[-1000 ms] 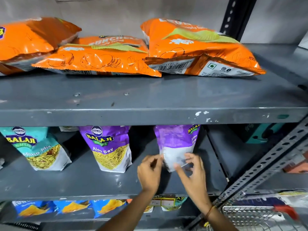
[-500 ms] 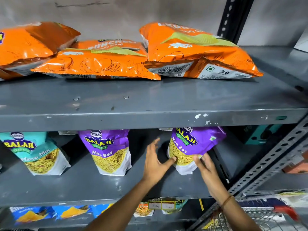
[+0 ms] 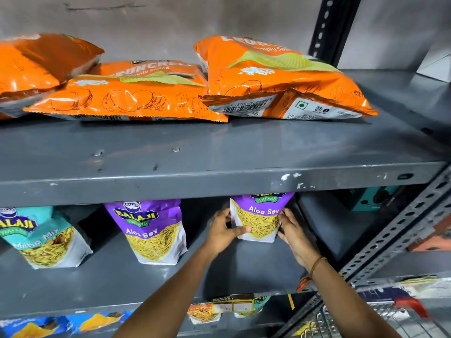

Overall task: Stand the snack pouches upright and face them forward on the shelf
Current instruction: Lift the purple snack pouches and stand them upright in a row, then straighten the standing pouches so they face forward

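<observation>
A purple Aloo Sev pouch [image 3: 262, 217] stands upright on the grey middle shelf [image 3: 122, 284], front label facing me. My left hand [image 3: 223, 231] grips its left side, thumb across the lower front. My right hand [image 3: 292, 230] presses against its right edge. To the left stand a second purple Aloo Sev pouch [image 3: 152, 230] and a teal Mitha Mix pouch [image 3: 39, 236], both upright and facing forward. The upper shelf's edge hides the top of the held pouch.
Three orange chip bags [image 3: 136, 93] lie flat on the upper shelf [image 3: 219, 176]. A perforated metal upright [image 3: 400, 230] slants at right. Blue snack bags [image 3: 56, 324] sit on the lower shelf, and a wire basket [image 3: 380, 320] is at bottom right.
The right pouch was turned from its back to its front, then straightened from a tilt to upright. Both hands moved in onto its sides.
</observation>
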Demonstrator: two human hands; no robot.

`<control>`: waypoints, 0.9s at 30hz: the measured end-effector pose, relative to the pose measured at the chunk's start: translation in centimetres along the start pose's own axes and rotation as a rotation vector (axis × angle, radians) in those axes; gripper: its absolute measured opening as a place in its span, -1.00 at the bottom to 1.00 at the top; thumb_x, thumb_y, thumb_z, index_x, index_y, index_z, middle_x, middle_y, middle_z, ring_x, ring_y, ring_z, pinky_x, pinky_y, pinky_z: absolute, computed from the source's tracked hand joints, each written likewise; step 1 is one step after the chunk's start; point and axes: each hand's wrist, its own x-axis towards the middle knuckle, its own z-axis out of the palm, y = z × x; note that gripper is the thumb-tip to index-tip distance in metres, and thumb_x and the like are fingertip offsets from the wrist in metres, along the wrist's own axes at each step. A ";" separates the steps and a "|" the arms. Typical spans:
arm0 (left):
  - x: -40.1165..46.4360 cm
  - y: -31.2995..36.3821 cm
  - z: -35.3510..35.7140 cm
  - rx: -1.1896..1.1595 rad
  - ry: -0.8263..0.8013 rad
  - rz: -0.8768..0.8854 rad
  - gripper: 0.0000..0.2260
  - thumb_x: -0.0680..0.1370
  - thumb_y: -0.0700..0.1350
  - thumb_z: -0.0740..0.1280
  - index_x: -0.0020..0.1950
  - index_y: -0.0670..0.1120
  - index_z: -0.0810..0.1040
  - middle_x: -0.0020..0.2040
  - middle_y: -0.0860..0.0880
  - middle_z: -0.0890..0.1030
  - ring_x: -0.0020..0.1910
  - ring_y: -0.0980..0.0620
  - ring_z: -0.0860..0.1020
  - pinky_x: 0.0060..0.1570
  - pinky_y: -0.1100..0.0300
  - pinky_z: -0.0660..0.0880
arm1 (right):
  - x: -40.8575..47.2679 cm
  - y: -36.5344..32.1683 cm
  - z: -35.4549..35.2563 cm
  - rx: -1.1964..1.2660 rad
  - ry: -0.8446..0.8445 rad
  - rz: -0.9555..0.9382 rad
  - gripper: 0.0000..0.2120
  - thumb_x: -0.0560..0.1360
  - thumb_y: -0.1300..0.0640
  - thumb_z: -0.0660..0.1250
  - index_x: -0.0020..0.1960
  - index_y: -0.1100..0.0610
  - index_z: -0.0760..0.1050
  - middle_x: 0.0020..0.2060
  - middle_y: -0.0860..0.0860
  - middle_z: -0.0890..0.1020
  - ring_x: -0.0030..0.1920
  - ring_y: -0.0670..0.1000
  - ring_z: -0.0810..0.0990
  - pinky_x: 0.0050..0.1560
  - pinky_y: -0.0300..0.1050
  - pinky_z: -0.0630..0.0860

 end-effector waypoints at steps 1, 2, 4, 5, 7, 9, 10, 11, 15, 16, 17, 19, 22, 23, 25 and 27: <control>-0.1 -0.1 0.0 0.008 0.010 -0.004 -0.42 0.18 0.05 0.57 0.13 -0.15 0.61 0.13 -0.20 0.64 0.10 -0.14 0.63 0.18 -0.10 0.56 | -0.1 0.0 0.0 0.020 -0.024 0.021 -0.75 0.66 0.09 0.09 0.28 -0.08 0.41 0.35 -0.03 0.54 0.27 -0.02 0.53 0.33 -0.01 0.41; -0.3 -0.2 0.0 0.010 0.020 -0.003 -0.43 0.18 0.06 0.57 0.11 -0.14 0.62 0.10 -0.18 0.66 0.07 -0.12 0.64 0.16 -0.10 0.57 | -0.1 0.0 0.1 0.027 -0.040 0.035 -0.74 0.66 0.08 0.09 0.28 -0.08 0.42 0.36 -0.03 0.53 0.29 -0.02 0.52 0.33 -0.02 0.41; -1.0 -0.5 0.1 -0.001 0.040 0.003 -0.43 0.17 0.11 0.57 0.10 -0.11 0.63 0.07 -0.12 0.69 0.04 -0.08 0.66 0.13 -0.09 0.59 | -0.3 0.1 0.0 0.034 -0.052 0.057 -0.70 0.66 0.08 0.08 0.36 -0.04 0.39 0.39 -0.02 0.51 0.37 0.02 0.48 0.41 0.06 0.38; -1.4 -0.6 0.1 -0.005 0.050 0.001 -0.39 0.15 0.16 0.56 0.10 -0.10 0.62 0.07 -0.11 0.70 0.04 -0.07 0.67 0.13 -0.08 0.59 | -0.5 0.1 0.0 0.035 -0.053 0.069 -0.67 0.66 0.08 0.08 0.40 -0.01 0.36 0.40 -0.01 0.49 0.40 0.04 0.46 0.44 0.10 0.35; -2.6 -0.9 0.4 0.011 0.084 -0.010 -0.33 0.12 0.28 0.52 0.11 -0.06 0.62 0.08 -0.09 0.69 0.04 -0.04 0.67 0.11 -0.06 0.60 | -0.9 0.1 -0.2 0.032 -0.058 0.081 -0.69 0.66 0.10 0.07 0.37 -0.03 0.38 0.41 0.01 0.49 0.42 0.06 0.44 0.45 0.12 0.34; -3.9 -1.3 0.9 0.050 0.135 -0.011 -0.30 0.11 0.36 0.48 0.12 0.00 0.62 0.09 -0.05 0.66 0.04 0.00 0.66 0.10 -0.03 0.60 | -1.3 0.2 -0.2 0.038 -0.057 0.099 -0.74 0.66 0.12 0.07 0.24 -0.09 0.44 0.38 0.01 0.50 0.40 0.06 0.45 0.42 0.09 0.36; -4.5 -1.6 1.0 0.063 0.154 -0.006 -0.28 0.11 0.39 0.45 0.14 0.02 0.61 0.10 -0.04 0.64 0.04 0.02 0.66 0.10 -0.01 0.60 | -1.5 0.5 -0.2 0.046 -0.056 0.099 -0.75 0.66 0.13 0.07 0.19 -0.10 0.46 0.37 0.01 0.52 0.39 0.06 0.46 0.39 0.07 0.38; -5.1 -1.8 1.1 0.067 0.161 0.003 -0.27 0.11 0.41 0.44 0.15 0.03 0.61 0.11 -0.04 0.63 0.05 0.02 0.65 0.11 0.00 0.60 | -1.7 0.7 -0.1 0.055 -0.051 0.098 -0.74 0.65 0.15 0.07 0.15 -0.11 0.48 0.36 0.02 0.53 0.38 0.07 0.48 0.38 0.07 0.39; -6.0 -2.3 -0.4 0.046 0.153 0.016 -0.31 0.16 0.33 0.46 0.21 0.04 0.58 0.13 -0.06 0.59 0.09 0.02 0.64 0.17 0.01 0.58 | -2.3 1.1 1.6 0.065 -0.045 0.090 -0.69 0.65 0.18 0.05 0.24 -0.10 0.45 0.34 0.04 0.54 0.29 0.03 0.52 0.39 0.10 0.40; -6.1 -2.5 -0.9 0.048 0.145 0.022 -0.31 0.17 0.31 0.47 0.24 0.04 0.57 0.14 -0.06 0.59 0.11 0.03 0.64 0.18 0.02 0.57 | -2.5 1.1 2.2 0.067 -0.029 0.073 -0.68 0.65 0.17 0.06 0.31 -0.07 0.43 0.37 0.05 0.53 0.31 0.04 0.51 0.39 0.09 0.40; -6.1 -2.6 -1.4 0.050 0.143 0.026 -0.28 0.18 0.29 0.48 0.28 0.04 0.54 0.17 -0.04 0.59 0.13 0.04 0.63 0.19 0.04 0.57 | -2.6 1.1 2.8 0.077 0.009 0.047 -0.65 0.65 0.16 0.07 0.39 -0.04 0.38 0.39 0.05 0.51 0.34 0.05 0.50 0.40 0.10 0.38; -6.5 -2.4 -1.0 0.022 0.149 0.039 -0.18 0.18 0.30 0.49 0.38 0.01 0.46 0.22 -0.02 0.56 0.17 0.09 0.59 0.22 0.09 0.55 | -3.2 0.9 2.6 0.089 0.187 -0.060 -0.62 0.64 0.13 0.10 0.45 0.01 0.32 0.40 0.03 0.48 0.35 0.04 0.48 0.44 0.09 0.35; -8.1 -2.8 -1.7 0.079 0.211 0.107 -0.25 0.27 0.33 0.42 0.40 0.03 0.47 0.14 0.04 0.56 0.11 0.17 0.58 0.19 0.16 0.54 | -5.1 0.1 3.1 -0.056 0.554 -0.302 -0.52 0.56 0.06 0.16 0.44 0.19 0.31 0.41 0.17 0.42 0.38 0.12 0.40 0.47 0.10 0.28; -8.8 -3.1 -2.3 0.117 0.243 0.150 -0.35 0.33 0.32 0.41 0.35 0.08 0.50 0.07 0.11 0.56 0.07 0.20 0.58 0.16 0.20 0.54 | -6.0 -0.1 3.5 -0.109 0.642 -0.377 -0.48 0.53 0.04 0.17 0.43 0.23 0.30 0.40 0.22 0.40 0.40 0.18 0.36 0.47 0.12 0.24; -10.6 -4.5 -5.9 0.171 0.340 0.218 -0.57 0.41 0.28 0.38 0.22 0.17 0.54 -0.02 0.24 0.54 0.00 0.27 0.56 0.07 0.28 0.53 | -8.3 -0.7 6.8 -0.198 0.702 -0.541 -0.48 0.52 0.04 0.20 0.42 0.23 0.28 0.37 0.24 0.40 0.40 0.19 0.33 0.47 0.04 0.19; -12.1 -5.9 -9.4 0.226 0.421 0.249 -0.71 0.44 0.28 0.37 0.09 0.20 0.53 0.00 0.28 0.54 -0.03 0.30 0.56 -0.02 0.30 0.53 | -10.2 -0.8 10.1 -0.277 0.661 -0.667 -0.50 0.52 0.05 0.23 0.41 0.20 0.29 0.36 0.18 0.39 0.40 0.11 0.30 0.46 -0.10 0.15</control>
